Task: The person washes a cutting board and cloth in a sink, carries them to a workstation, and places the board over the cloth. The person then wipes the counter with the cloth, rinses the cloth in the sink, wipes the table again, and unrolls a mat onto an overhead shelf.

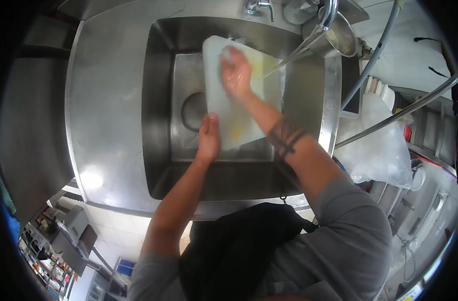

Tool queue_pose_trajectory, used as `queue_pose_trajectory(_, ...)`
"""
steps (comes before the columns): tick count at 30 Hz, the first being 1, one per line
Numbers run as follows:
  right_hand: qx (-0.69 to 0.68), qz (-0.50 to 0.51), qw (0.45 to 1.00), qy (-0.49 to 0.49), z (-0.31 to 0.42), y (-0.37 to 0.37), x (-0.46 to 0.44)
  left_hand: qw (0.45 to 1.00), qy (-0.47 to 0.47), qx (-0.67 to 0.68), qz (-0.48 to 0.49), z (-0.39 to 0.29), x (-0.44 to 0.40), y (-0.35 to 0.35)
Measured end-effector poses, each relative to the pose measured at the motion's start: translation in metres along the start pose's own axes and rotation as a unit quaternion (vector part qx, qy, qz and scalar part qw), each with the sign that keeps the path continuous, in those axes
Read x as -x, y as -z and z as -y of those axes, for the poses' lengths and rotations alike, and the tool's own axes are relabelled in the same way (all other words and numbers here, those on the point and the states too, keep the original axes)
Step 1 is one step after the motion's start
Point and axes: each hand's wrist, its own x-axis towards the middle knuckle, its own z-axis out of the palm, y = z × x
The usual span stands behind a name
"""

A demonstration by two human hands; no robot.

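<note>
A white cutting board [224,108] with yellowish stains leans at a tilt inside the stainless steel sink [158,110]. My left hand [209,136] grips its lower left edge, thumb on the upper face. Against the upper part of the board, my right hand [235,72] is wet and smeared by motion, its fingers curled. Something pale seems to be under those fingers, but I cannot make it out. Water runs from the faucet [330,17] in a slanting stream [301,49] onto the board's right side.
A steel counter [103,100] extends left of the sink. Behind it stand a small tap [259,6], a glass jar [300,11] and a metal pot [341,34]. On the right are a grey hose [374,62] and a clear plastic bag [377,145].
</note>
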Motion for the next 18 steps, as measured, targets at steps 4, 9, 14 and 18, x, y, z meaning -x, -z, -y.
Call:
queue_pose_trajectory(4, -0.045, 0.052, 0.990, 0.123, 0.015, 0.039, 0.028, 0.999, -0.019, 0.034, 0.008, -0.005, 0.008, -0.006)
queue_pose_trajectory(9, 0.063, 0.073, 0.969, -0.229, -0.057, 0.001, -0.051, 1.000, -0.021, -0.019, 0.004, -0.010, 0.009, -0.005)
queue_pose_trajectory(14, -0.041, 0.025, 0.998, 0.043, 0.004, 0.011, -0.007, 0.999, -0.021, 0.022, -0.009, -0.018, 0.016, -0.010)
queue_pose_trajectory(18, 0.005, 0.019, 1.000, 0.005, -0.104, 0.018, -0.013, 0.998, -0.045, -0.020, -0.026, -0.016, 0.014, -0.008)
